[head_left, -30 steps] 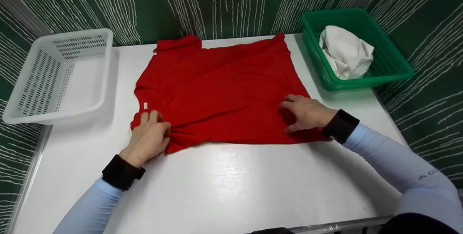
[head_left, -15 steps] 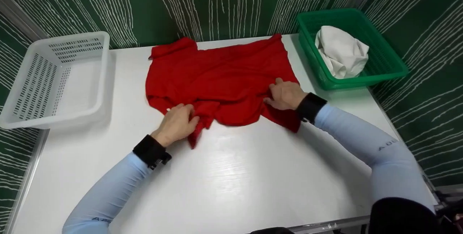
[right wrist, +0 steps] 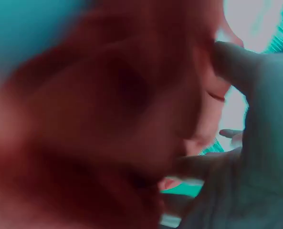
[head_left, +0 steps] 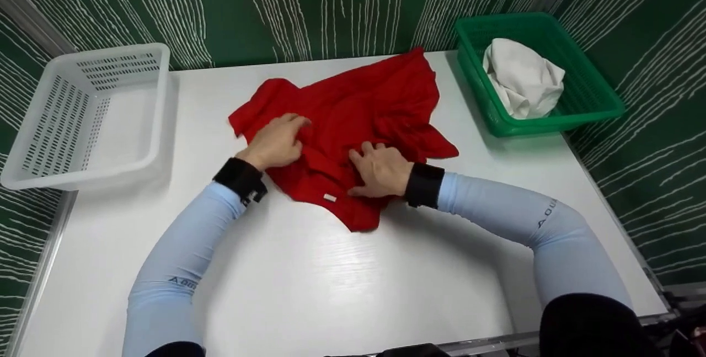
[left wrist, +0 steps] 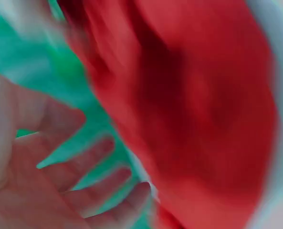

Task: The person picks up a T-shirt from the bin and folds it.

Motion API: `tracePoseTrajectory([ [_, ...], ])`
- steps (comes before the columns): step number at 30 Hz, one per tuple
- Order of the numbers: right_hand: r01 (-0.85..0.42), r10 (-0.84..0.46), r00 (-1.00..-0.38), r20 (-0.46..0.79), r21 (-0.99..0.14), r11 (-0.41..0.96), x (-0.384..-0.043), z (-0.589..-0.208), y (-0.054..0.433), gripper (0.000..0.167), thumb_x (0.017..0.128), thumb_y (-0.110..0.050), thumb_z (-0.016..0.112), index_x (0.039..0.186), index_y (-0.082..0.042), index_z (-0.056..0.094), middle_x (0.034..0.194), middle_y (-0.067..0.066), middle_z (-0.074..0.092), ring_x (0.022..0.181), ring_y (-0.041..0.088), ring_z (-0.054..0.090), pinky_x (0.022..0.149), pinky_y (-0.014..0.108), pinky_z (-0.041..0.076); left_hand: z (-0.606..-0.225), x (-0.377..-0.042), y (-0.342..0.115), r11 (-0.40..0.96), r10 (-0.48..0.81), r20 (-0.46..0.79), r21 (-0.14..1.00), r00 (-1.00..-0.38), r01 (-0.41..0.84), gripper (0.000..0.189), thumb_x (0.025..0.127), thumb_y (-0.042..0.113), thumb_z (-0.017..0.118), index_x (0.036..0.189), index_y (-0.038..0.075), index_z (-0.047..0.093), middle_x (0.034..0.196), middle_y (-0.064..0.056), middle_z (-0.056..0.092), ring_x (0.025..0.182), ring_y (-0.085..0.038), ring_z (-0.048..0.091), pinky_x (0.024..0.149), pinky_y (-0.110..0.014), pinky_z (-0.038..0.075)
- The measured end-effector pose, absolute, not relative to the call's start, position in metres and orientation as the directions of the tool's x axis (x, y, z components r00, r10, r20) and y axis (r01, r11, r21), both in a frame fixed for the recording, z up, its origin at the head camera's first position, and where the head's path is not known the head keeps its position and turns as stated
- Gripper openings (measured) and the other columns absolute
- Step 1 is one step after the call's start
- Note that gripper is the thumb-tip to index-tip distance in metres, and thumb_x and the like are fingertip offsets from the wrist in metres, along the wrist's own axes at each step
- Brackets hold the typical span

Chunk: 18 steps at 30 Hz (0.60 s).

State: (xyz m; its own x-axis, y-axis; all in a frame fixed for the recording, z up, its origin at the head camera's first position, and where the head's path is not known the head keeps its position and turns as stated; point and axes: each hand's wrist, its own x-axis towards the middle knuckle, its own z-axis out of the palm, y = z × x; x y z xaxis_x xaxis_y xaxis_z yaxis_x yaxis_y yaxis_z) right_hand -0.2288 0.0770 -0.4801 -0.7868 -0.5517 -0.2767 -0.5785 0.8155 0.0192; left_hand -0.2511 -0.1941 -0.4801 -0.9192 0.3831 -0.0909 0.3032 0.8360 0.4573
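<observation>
Your grip is slack on both sides: the left hand [head_left: 276,140] has its fingers extended, and the right hand [head_left: 381,172] spreads its fingers over the cloth, thumb held away. Blur in the left wrist view leaves it unclear whether those fingertips touch the fabric. Under and between your hands, the red garment [head_left: 342,103] lies bunched on the bench [head_left: 342,285], its small white label [head_left: 329,197] face up near your side and one corner jutting to the right. As a judgement, you're partway through arranging it: it is laid out on the bench, but it is neither flat nor squared, and the creases and uneven edges are left to sort. Farther out, the garment sits between the white basket [head_left: 83,177] and the green basket [head_left: 551,126], which holds a crumpled white cloth [head_left: 524,78].
</observation>
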Motion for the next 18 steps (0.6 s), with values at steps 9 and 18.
tracePoseTrajectory([
  [9,-0.549,-0.532,-0.787,-0.314,-0.039,0.835,-0.277,-0.486,0.107,0.073,0.108,-0.029,0.067,0.173,-0.008,0.04,0.16,0.026,0.054,0.14,0.047,0.06,0.113,0.06,0.06,-0.495,-0.238,-0.195,0.949,0.292,-0.215,0.19,-0.932,0.253,0.073,0.109,0.043,0.062,0.168,0.004,0.047,0.154,-0.033,0.049,0.141,-0.053,0.047,0.101,-0.07,0.061],
  [18,-0.739,-0.731,-0.605,-0.316,-0.118,0.663,-0.323,-0.503,0.087,0.077,0.104,-0.013,0.07,0.173,-0.01,0.038,0.181,0.016,0.04,0.171,0.04,0.034,0.141,0.059,0.029,-0.477,-0.184,-0.087,0.74,0.666,-0.323,0.398,-0.672,0.542,0.065,0.113,0.046,0.058,0.163,0.005,0.055,0.156,-0.027,0.057,0.144,-0.046,0.054,0.114,-0.058,0.057],
])
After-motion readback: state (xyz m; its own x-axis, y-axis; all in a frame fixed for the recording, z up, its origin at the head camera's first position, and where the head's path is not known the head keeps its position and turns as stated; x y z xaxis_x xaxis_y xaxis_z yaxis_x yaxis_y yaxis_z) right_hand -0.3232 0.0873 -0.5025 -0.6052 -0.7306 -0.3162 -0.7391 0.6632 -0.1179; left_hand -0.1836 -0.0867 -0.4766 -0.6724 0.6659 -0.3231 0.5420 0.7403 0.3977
